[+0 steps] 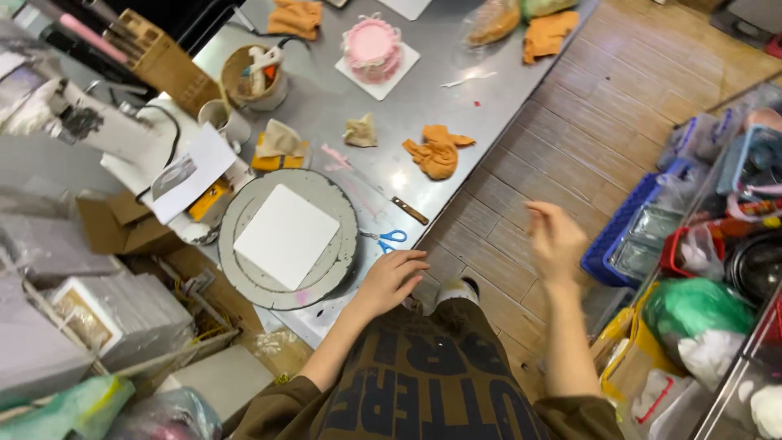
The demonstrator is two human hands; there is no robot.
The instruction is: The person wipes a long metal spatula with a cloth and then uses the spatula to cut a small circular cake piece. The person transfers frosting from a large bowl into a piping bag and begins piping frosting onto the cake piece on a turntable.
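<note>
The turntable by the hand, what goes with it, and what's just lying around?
In use: left hand at the table edge beside the turntable, white square board, blue scissors.

Lying about: pink cake, orange cloths, long knife, mug.

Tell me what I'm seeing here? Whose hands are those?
There is one picture, taken by a camera on a person's head, looking down. The left hand rests on the edge of a metal table, beside a round turntable with a white square board on it. The right hand is in the air over the floor, holding nothing. On the table also lie blue scissors, a knife, orange cloths and a small pink cake.
</note>
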